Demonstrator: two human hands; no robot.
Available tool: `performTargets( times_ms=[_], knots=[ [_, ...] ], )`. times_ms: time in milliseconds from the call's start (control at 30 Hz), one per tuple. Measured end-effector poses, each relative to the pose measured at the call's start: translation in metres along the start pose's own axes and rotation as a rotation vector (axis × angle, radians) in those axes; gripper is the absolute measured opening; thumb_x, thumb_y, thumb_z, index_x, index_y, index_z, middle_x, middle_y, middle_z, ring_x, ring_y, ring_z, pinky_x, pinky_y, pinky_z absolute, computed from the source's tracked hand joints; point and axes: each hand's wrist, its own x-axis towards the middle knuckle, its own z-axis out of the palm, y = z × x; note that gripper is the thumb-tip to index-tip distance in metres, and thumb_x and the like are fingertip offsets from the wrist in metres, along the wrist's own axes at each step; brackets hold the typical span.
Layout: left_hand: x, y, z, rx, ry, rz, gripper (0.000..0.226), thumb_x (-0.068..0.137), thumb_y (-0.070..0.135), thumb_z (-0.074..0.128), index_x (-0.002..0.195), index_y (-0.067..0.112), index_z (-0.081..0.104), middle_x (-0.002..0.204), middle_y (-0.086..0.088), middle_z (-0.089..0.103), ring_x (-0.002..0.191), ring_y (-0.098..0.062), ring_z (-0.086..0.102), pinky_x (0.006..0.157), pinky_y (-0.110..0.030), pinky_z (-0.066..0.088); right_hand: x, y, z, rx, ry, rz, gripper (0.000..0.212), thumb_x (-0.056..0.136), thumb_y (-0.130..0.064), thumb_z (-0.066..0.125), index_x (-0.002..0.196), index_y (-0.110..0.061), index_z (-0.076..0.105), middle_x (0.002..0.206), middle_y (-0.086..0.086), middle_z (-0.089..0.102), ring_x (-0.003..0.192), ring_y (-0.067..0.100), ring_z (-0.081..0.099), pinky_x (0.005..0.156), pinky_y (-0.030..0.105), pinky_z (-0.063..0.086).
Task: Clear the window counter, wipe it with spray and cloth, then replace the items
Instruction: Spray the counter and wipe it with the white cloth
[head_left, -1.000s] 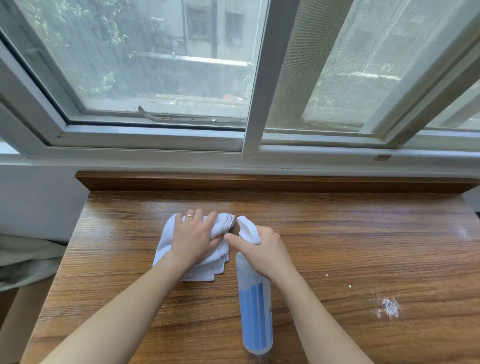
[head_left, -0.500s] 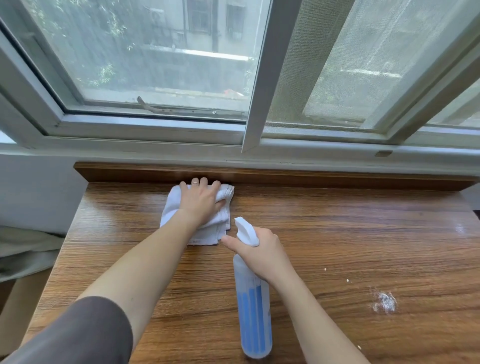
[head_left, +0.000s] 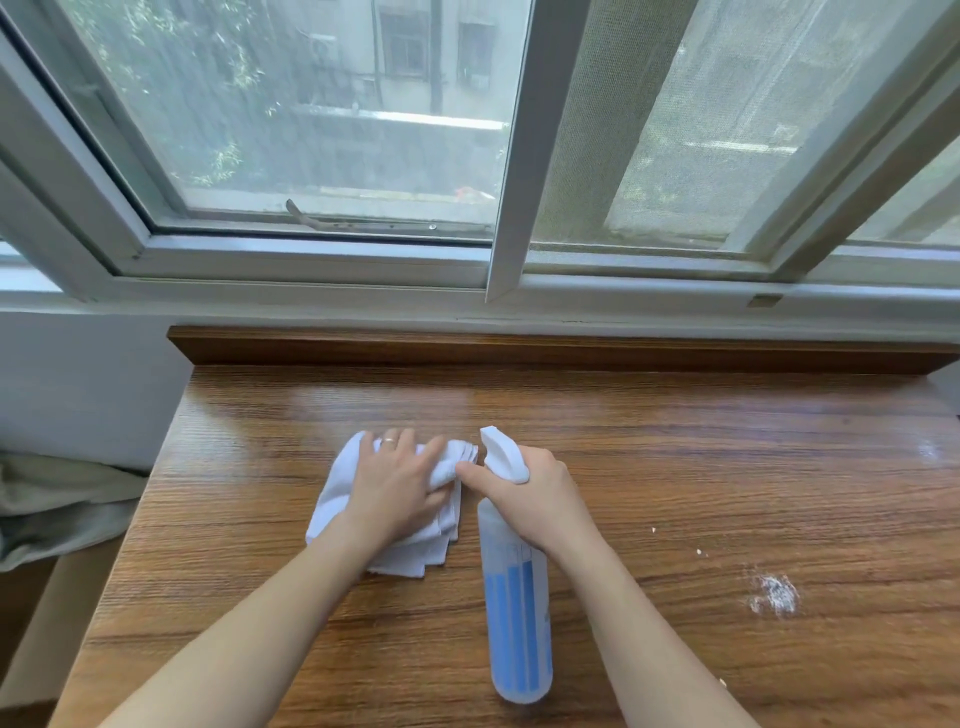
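- Nearest the camera, two bare forearms reach forward over a wood-grain surface (head_left: 727, 447) set under a window.
- A spray bottle (head_left: 517, 613) with a clear body and blue stripes is held above the surface, its base toward the camera and its white nozzle pointing toward the window.
- The right hand (head_left: 524, 499) grips the bottle's neck, fingers curled around it and the forefinger stretched along the trigger side toward the cloth.
- Just left of the bottle, a folded white cloth (head_left: 343, 499) lies on the surface, its layered edges fanned out at the near corner.
- The left hand (head_left: 400, 488) presses down on the cloth with fingers spread and mostly straight, a ring (head_left: 388, 441) on one finger; the fingertips bunch the cloth's far edge slightly.
- To the right, well apart from both hands, a patch of white powder (head_left: 774, 595) and a few small white crumbs dot the wood.
- Farther back, wet sheen shows on the wood toward its right end.
- A raised wooden ledge (head_left: 519, 351) runs along the back of the surface.
- Beyond it stands a white-framed window (head_left: 311, 254), with buildings and greenery outside.
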Motion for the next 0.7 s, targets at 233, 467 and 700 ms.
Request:
performTargets(
  times_ms=[233, 467, 700],
  knots=[
    [0.013, -0.006, 0.005, 0.022, 0.069, 0.004, 0.054, 0.082, 0.062, 0.038, 0.104, 0.020, 0.064, 0.086, -0.010, 0.061, 0.078, -0.032, 0.058, 0.073, -0.047, 0.042, -0.004, -0.001, 0.000, -0.004, -0.015, -0.007, 0.040, 0.083, -0.051, 0.071, 0.058, -0.027, 0.050, 0.055, -0.012, 0.053, 0.056, 0.002, 0.046, 0.057, 0.025, 0.035],
    [0.076, -0.016, 0.003, 0.041, -0.053, -0.117, 0.044, 0.084, 0.056, 0.058, 0.103, 0.017, 0.062, 0.090, -0.014, 0.060, 0.085, -0.035, 0.057, 0.072, -0.048, 0.043, -0.007, 0.005, -0.004, 0.017, 0.001, 0.002, 0.048, 0.084, -0.050, 0.072, 0.056, -0.025, 0.041, 0.049, -0.015, 0.045, 0.048, 0.002, 0.039, 0.053, 0.023, 0.030],
    [0.098, -0.011, -0.006, 0.009, -0.164, -0.192, 0.048, 0.093, 0.058, 0.042, 0.123, 0.022, 0.049, 0.115, -0.011, 0.056, 0.108, -0.036, 0.050, 0.087, -0.050, 0.037, -0.011, 0.012, -0.010, 0.039, 0.014, 0.025, 0.048, 0.082, -0.055, 0.071, 0.061, -0.024, 0.042, 0.058, -0.012, 0.045, 0.053, 0.005, 0.038, 0.056, 0.026, 0.030]
  ],
)
